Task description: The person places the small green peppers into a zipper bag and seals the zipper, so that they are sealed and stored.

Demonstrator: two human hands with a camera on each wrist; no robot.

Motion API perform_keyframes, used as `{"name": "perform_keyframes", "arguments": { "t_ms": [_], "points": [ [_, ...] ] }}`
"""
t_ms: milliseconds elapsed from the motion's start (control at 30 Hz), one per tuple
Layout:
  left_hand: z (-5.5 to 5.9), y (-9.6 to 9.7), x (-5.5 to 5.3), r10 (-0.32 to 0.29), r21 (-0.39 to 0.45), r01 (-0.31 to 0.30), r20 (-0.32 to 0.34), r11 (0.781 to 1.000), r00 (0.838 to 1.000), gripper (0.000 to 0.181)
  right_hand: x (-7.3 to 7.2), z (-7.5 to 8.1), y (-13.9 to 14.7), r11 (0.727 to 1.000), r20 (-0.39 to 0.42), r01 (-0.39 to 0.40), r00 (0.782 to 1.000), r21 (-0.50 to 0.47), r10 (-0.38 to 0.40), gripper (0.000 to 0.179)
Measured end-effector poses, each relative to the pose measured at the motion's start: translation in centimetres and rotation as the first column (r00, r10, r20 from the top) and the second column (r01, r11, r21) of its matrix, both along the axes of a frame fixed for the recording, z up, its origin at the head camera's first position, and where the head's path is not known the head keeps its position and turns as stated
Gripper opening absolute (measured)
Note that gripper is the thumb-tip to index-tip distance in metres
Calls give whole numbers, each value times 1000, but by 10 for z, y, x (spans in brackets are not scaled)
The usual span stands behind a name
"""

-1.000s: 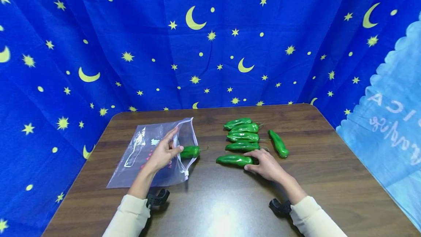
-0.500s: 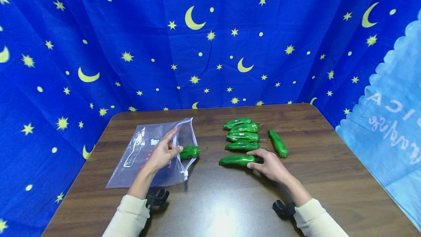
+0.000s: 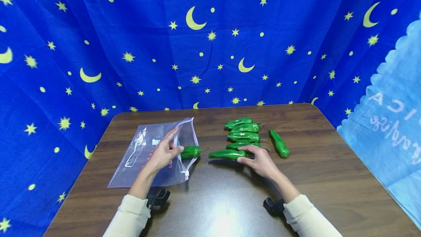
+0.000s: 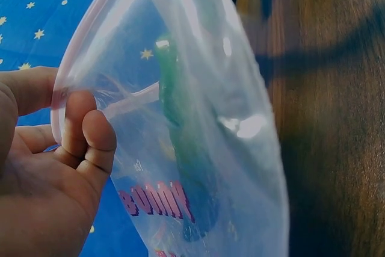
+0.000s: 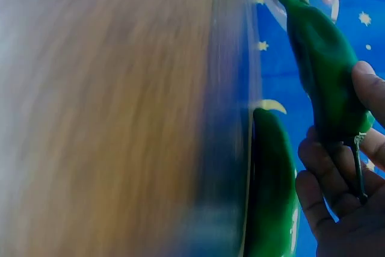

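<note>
With its lower end mostly covered, a zip bag of clear plastic lies on the table's left half, its mouth towards the right. My left hand pinches the mouth's upper layer and keeps it raised. Inside, a green pepper pokes its stem end out of the opening; the left wrist view shows a green pepper through the plastic. By its stem end my right hand grips another green pepper, its tip pointing left at the bag. Thumb and fingers surround that pepper in the right wrist view.
Several green peppers lie in a row behind my right hand. One more pepper lies aslant to their right. The wooden table meets a blue star-and-moon curtain at its back edge.
My right hand first draws the pepper slightly right, then carries it left, towards the bag mouth. The left hand and the bag stay put.
</note>
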State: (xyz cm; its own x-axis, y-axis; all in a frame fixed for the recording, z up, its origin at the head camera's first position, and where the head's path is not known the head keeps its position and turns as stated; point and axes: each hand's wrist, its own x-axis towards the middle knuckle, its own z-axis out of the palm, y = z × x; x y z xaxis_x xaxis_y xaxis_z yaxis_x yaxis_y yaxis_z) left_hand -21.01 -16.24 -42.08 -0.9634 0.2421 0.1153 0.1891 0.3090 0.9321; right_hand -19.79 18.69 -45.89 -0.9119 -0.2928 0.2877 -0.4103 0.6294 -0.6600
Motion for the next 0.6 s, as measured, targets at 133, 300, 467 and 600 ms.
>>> {"name": "perform_keyframes", "arguments": {
  "t_ms": [133, 300, 467, 600],
  "points": [
    [0, 2, 1, -2, 11, 2, 6, 1000, 1000, 75, -2, 1, -12, 1000, -20, 4, 1000, -14, -4, 35],
    [1, 3, 2, -6, 23, 6, 18, 1000, 1000, 74, -4, 3, -22, 999, -22, 17, 1000, -42, -18, 35],
    [4, 4, 3, -10, 22, 10, 22, 1000, 1000, 74, -7, 3, -30, 998, 16, 30, 999, -56, -29, 35],
    [6, 5, 4, -12, 14, 12, 19, 1000, 1000, 74, -10, 2, -38, 998, 17, 35, 999, -57, -34, 38]
  ]
}}
